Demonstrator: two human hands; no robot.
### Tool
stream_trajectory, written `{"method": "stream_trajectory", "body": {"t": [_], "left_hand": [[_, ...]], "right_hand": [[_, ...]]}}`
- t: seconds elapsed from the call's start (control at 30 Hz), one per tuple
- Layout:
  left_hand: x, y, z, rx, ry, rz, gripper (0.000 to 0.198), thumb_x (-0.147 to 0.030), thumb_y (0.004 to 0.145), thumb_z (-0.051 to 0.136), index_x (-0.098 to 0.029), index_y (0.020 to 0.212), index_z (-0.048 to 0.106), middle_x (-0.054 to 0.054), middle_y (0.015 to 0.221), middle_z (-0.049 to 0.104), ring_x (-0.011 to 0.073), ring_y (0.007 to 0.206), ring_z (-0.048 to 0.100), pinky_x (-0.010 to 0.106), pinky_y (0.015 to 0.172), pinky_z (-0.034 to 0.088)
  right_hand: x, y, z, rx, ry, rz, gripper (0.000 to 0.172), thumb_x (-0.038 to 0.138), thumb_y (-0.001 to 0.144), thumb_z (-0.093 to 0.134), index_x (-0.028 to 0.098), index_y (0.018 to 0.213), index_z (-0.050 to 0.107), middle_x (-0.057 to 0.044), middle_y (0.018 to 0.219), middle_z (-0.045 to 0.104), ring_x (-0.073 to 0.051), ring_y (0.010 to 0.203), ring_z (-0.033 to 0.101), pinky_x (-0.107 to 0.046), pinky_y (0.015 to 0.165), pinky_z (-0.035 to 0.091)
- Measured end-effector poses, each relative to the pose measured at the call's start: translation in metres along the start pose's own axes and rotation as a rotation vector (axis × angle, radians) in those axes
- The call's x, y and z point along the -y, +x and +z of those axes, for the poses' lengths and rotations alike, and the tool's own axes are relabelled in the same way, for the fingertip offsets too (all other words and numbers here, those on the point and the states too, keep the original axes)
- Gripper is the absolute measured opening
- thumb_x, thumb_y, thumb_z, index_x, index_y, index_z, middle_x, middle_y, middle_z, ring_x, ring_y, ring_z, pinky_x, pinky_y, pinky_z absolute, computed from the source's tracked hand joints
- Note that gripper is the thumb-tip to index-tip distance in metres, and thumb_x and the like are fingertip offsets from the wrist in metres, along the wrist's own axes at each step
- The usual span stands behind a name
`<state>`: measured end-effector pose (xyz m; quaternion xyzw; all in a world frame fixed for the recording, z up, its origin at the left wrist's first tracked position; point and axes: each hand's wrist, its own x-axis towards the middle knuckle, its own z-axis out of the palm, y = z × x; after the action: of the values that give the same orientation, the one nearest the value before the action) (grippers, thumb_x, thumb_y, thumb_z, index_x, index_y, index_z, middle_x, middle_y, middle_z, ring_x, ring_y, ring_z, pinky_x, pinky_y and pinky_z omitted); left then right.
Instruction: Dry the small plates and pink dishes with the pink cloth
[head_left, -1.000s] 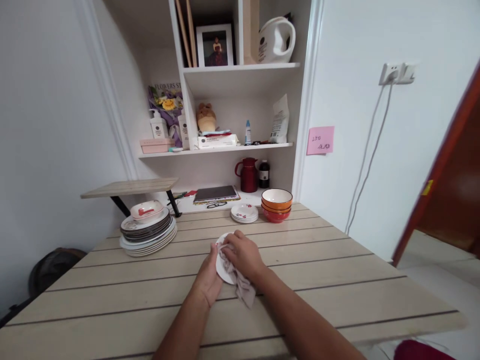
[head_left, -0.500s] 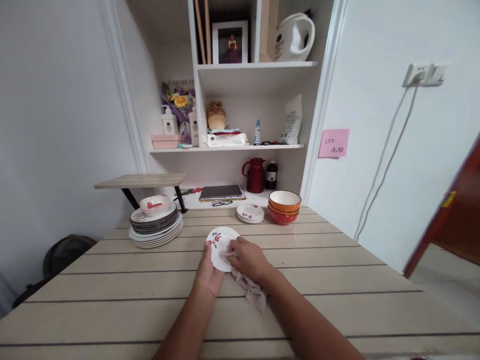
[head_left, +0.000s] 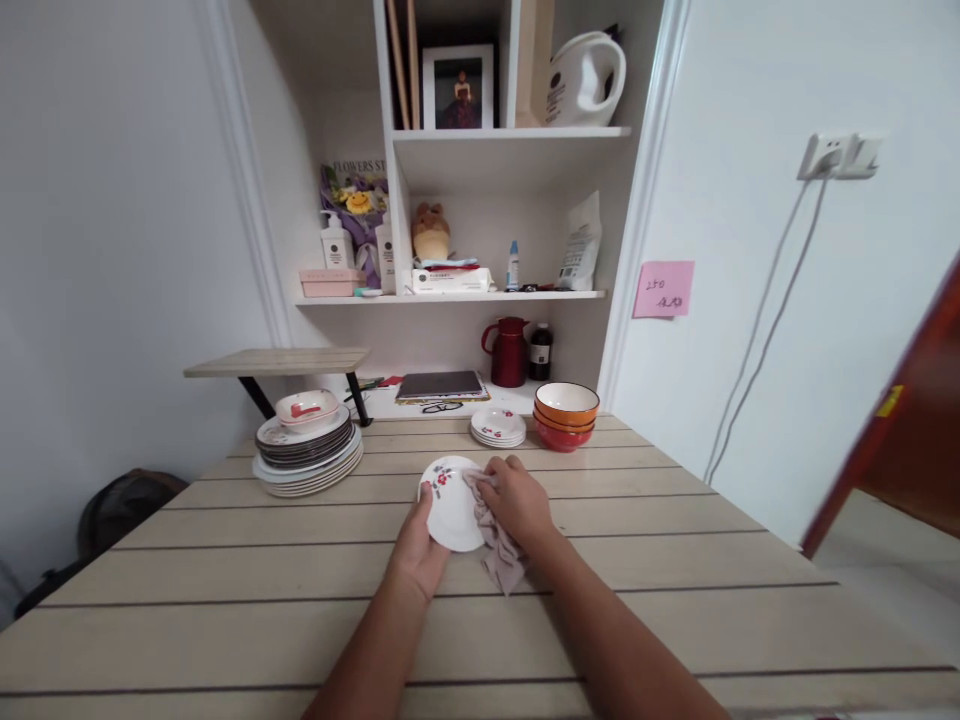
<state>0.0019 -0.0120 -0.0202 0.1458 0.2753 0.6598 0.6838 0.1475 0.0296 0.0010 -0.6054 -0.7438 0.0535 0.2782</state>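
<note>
In the head view a small white plate (head_left: 452,515) with red flowers is held tilted above the table. My left hand (head_left: 421,545) grips its left and lower edge, thumb on the rim and the other fingers hidden beneath. My right hand (head_left: 519,503) is closed on a pinkish-grey cloth (head_left: 504,562), pressing it at the plate's right rim. The loose end of the cloth hangs down below the hand. Farther back stands a short stack of matching small plates (head_left: 498,426), beside a stack of orange and red bowls (head_left: 567,415).
To the left, a tall stack of plates (head_left: 311,465) with a small bowl (head_left: 307,409) on top stands by a raised wooden stand (head_left: 277,362). Behind the wooden table (head_left: 247,570) are a closed laptop (head_left: 441,385), eyeglasses (head_left: 442,407), a red jug (head_left: 509,352) and a dark bottle (head_left: 540,351).
My right hand has moved with the cloth from the plate's middle to its right rim. The plate has turned a little in my left hand and shifted slightly right.
</note>
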Motion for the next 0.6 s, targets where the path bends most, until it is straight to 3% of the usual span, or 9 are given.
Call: {"method": "stream_trajectory", "body": {"t": [0.1,0.23,0.33,0.47,0.6], "left_hand": [[-0.007,0.004,-0.003,-0.072,-0.095,0.065,0.039,-0.034,0.094,0.049,-0.012,0.125,0.059,0.013,0.102,0.075,0.021,0.093,0.071,0.035,0.094,0.053],[-0.014,0.004,-0.006,-0.067,-0.153,0.117,0.039,-0.035,0.096,0.046,-0.014,0.125,0.06,0.011,0.101,0.075,0.0192,0.085,0.072,0.032,0.086,0.056],[-0.011,0.0,-0.004,-0.025,-0.082,0.025,0.042,-0.039,0.094,0.049,-0.01,0.121,0.062,0.013,0.099,0.075,0.0207,0.088,0.072,0.033,0.087,0.056],[0.0,-0.006,0.001,0.119,0.036,-0.164,0.047,-0.044,0.089,0.057,-0.011,0.123,0.062,0.015,0.107,0.073,0.0257,0.103,0.068,0.038,0.095,0.052],[0.006,-0.007,0.004,0.147,0.012,-0.14,0.046,-0.043,0.09,0.055,-0.012,0.123,0.062,0.015,0.11,0.073,0.0256,0.108,0.066,0.04,0.102,0.046]], "right_hand": [[0.005,-0.006,-0.001,0.081,-0.002,-0.09,0.017,0.033,0.088,0.054,0.024,0.1,0.061,-0.003,0.105,0.061,-0.015,0.078,0.059,-0.027,0.058,0.025],[0.025,-0.02,0.001,0.162,0.023,-0.337,0.015,0.031,0.086,0.056,0.023,0.099,0.061,-0.002,0.103,0.062,-0.015,0.083,0.059,-0.026,0.061,0.028],[0.037,-0.025,0.003,0.155,0.03,-0.445,0.015,0.031,0.086,0.057,0.025,0.099,0.061,-0.002,0.105,0.061,-0.015,0.086,0.059,-0.025,0.062,0.029],[0.035,-0.02,0.004,0.002,0.044,-0.353,0.015,0.033,0.089,0.054,0.025,0.1,0.06,-0.001,0.104,0.06,-0.015,0.086,0.058,-0.025,0.063,0.03],[0.019,-0.006,0.001,-0.103,0.02,-0.11,0.02,0.04,0.093,0.049,0.025,0.1,0.06,-0.002,0.105,0.059,-0.014,0.079,0.057,-0.025,0.059,0.028]]}}
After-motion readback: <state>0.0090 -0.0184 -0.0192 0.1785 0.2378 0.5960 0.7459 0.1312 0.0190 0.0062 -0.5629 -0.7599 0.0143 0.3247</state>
